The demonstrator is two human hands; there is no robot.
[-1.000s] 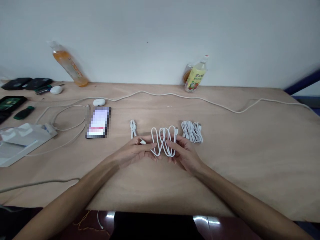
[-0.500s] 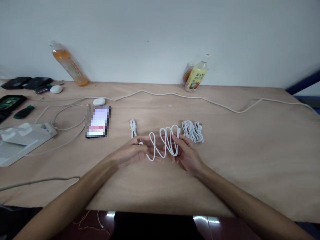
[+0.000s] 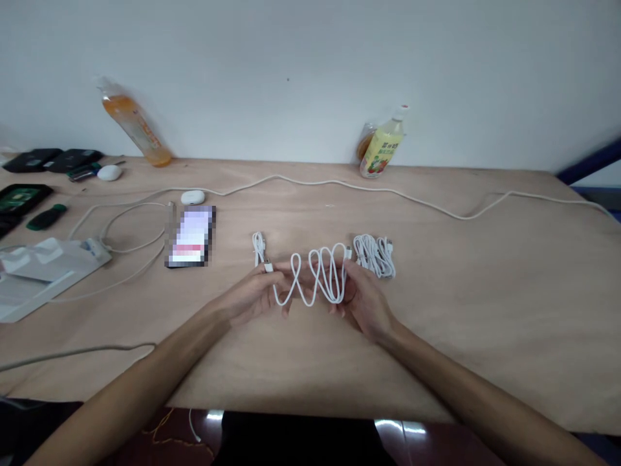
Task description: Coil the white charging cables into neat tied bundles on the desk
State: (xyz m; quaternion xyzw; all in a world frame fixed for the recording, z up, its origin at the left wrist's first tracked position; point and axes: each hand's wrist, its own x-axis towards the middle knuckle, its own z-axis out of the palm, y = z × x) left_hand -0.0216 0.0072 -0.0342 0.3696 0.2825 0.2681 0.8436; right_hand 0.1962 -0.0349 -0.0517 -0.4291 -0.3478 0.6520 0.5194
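Note:
A white USB cable point(image 3: 317, 285) hangs in loose loops between my two hands above the table. My left hand point(image 3: 257, 292) is closed on one end, the thumb lying just below its metal plug. At the other end, my right hand point(image 3: 366, 298) pinches the gathered loops near the second plug. Behind my left hand lies a small bundled white cable point(image 3: 259, 244), partly covered by the fingers. Just beyond my right hand rests a larger pile of coiled white cables point(image 3: 376, 254).
A phone point(image 3: 191, 238) and a white earbud case point(image 3: 193, 197) lie to the left. An orange drink bottle point(image 3: 138, 128) and a yellow-labelled bottle point(image 3: 382, 149) lean on the wall. One long cord point(image 3: 398, 191) crosses the table. White packaging point(image 3: 53, 275) sits far left.
My left hand has shifted its hold, and the plug in it now points upward. The cable's loops near that hand have spread a little to the left.

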